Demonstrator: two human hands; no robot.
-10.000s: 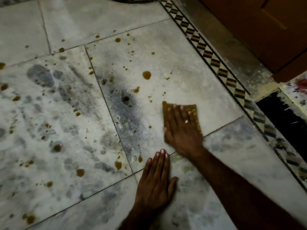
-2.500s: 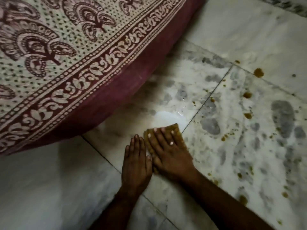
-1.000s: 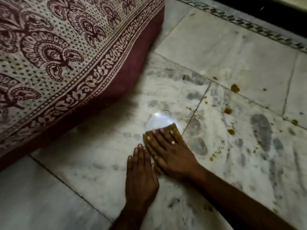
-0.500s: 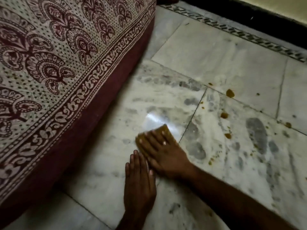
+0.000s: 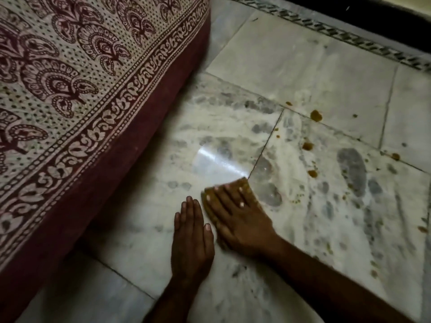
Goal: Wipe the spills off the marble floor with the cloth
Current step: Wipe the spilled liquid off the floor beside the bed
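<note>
My right hand (image 5: pixel 235 217) lies flat with straight fingers on a mustard-yellow cloth (image 5: pixel 241 183), pressing it onto the marble floor (image 5: pixel 291 57) beside a tile joint. Only the cloth's far edge and left rim show past my fingers. My left hand (image 5: pixel 190 238) rests flat on the floor just left of the right one, fingers together. Brown spills dot the tiles to the right: a big drop (image 5: pixel 316 115), a second (image 5: pixel 307 146), a third (image 5: pixel 312 173) and several small specks beyond. A wet shine (image 5: pixel 217 159) lies just ahead of the cloth.
A patterned maroon-and-cream bedspread (image 5: pixel 77 73) hangs over a bed edge on the left, close to my left hand. A patterned border strip (image 5: pixel 338 34) and a dark band run along the top right.
Over the last second both hands and the cloth stayed together beside the tile joint; the view shifted, bringing the bedspread closer. Ten seconds ago the cloth was on a different, heavily spotted tile.
</note>
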